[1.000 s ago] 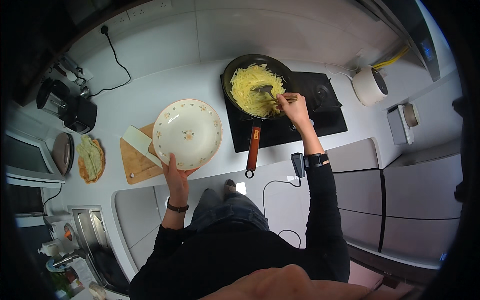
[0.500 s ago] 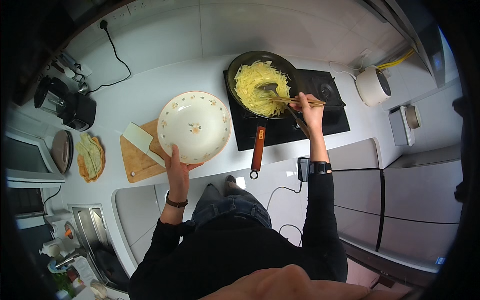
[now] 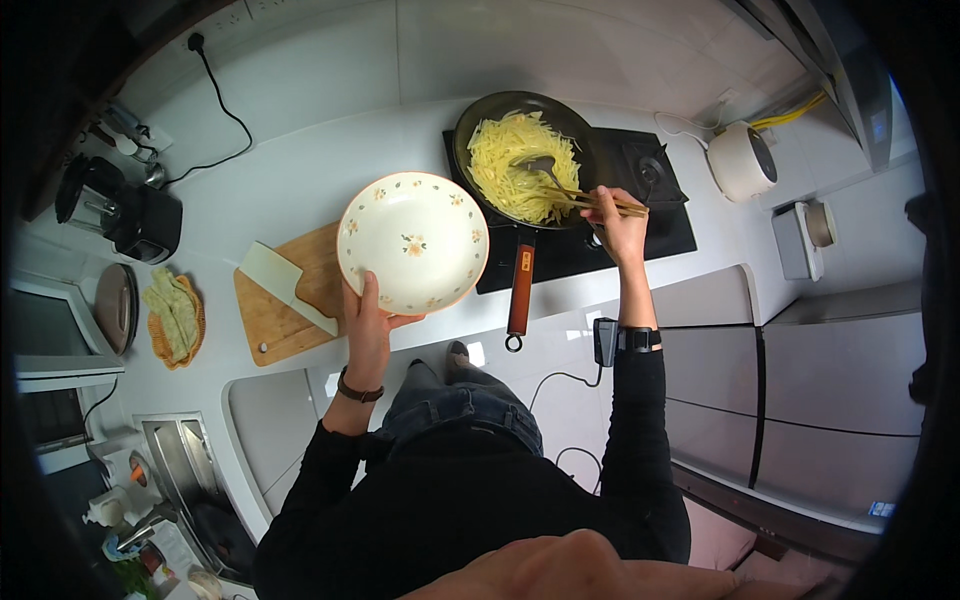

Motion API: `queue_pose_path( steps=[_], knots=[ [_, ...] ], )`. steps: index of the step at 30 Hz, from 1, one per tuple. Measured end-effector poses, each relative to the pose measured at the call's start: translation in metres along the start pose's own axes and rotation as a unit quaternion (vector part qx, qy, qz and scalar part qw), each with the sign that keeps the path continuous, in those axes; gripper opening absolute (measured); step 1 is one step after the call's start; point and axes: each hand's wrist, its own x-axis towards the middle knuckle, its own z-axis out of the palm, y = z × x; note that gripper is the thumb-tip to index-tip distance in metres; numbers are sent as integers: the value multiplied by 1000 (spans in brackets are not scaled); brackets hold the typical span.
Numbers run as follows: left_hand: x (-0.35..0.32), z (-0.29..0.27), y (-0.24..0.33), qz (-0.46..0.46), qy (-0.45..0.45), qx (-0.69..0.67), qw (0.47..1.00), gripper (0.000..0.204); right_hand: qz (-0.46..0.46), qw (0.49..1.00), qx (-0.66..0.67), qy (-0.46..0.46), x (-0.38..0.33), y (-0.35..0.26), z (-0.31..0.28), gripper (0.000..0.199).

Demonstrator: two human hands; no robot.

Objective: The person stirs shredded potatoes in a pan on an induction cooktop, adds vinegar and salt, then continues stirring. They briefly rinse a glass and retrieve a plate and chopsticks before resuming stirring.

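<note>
My left hand [image 3: 370, 320] grips the rim of a wide cream plate [image 3: 440, 258] with a floral pattern and holds it tilted just left of the frying pan [image 3: 590, 135]. Pale yellow shreds [image 3: 505, 150], resembling shredded potato, fill the pan's left part. My right hand [image 3: 620, 225], at the pan's right front edge, is closed around wooden chopsticks [image 3: 575, 199]. Their tips reach into the shreds. A dark spatula [image 3: 541, 164] rests its head on the shreds, its handle running toward my right hand; whether the fingers hold it too is unclear.
The pan sits on a black stove [image 3: 665, 235], its brown handle [image 3: 521, 290] jutting over the counter edge. Left of the plate lies a wooden cutting board [image 3: 265, 320] with a cleaver [image 3: 275, 275]. A blender [image 3: 145, 220], a basket [image 3: 195, 340] and a white appliance [image 3: 735, 165] stand around.
The plate has moved right in my left hand, closer to the pan. The chopsticks have shifted slightly right within the pan, and the shreds have been stirred a little.
</note>
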Motion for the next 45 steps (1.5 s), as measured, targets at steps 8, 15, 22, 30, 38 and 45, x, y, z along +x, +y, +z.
queue_pose_path(
  steps=[8,15,22,30,38,45],
  knots=[
    [-4,-10,-2,-8,-4,9,1000,63,-97,983,-145,-52,1,7,20,25],
    [-3,-13,3,-19,-10,0,1000,58,-70,996,50,7,-4,6,3,24],
    [7,3,12,-35,-53,16,998,52,-45,978,194,62,-44,-31,-27,32],
    [-8,26,45,-104,-153,-2,983,56,-44,892,448,-25,-113,-84,-42,29],
    [-52,-4,87,-173,-256,96,946,60,-39,811,566,-140,-184,-149,-53,46],
    [-66,-30,91,-195,-299,90,930,65,-40,794,581,-172,-216,-169,-35,46]
  ],
)
